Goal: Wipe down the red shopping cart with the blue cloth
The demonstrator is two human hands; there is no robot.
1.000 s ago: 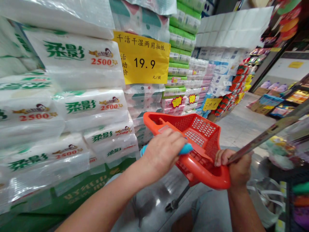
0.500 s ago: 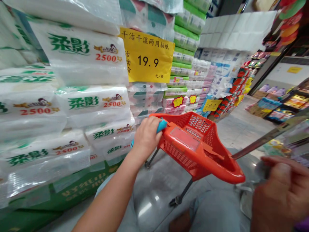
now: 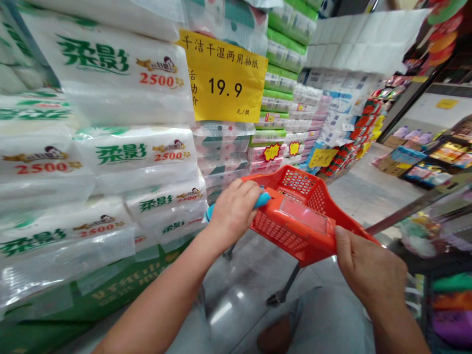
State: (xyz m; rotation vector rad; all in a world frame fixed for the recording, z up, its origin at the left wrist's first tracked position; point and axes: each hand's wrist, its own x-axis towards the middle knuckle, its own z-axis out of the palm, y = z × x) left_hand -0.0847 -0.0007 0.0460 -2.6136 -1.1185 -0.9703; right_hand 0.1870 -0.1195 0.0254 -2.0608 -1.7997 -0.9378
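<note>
A red plastic shopping cart [image 3: 283, 236] stands on the floor in front of me, with mesh sides and dark legs on casters. My left hand [image 3: 238, 206] is closed round the left part of its handle. Something bright blue [image 3: 263, 200] shows on both sides of that fist; whether it is a handle sleeve or a separate thing I cannot tell. At the right end of the handle, my right hand [image 3: 370, 263] is closed, thumb on top and fingers hidden beneath. A clear-covered panel [image 3: 304, 215] lies on the handle between my hands. No goods show in the visible part of the basket.
Stacked white tissue packs [image 3: 143, 152] rise close on the left, above a green base [image 3: 110, 290]. A yellow price sign [image 3: 224, 78] reads 19.9. Green packs [image 3: 282, 69] stand farther along. A metal post or rail [image 3: 409, 209] slants at right, near shelved goods [image 3: 450, 319].
My right hand has come in from the right and closed on the cart's handle. The left hand and cart handle have shifted slightly right in view.
</note>
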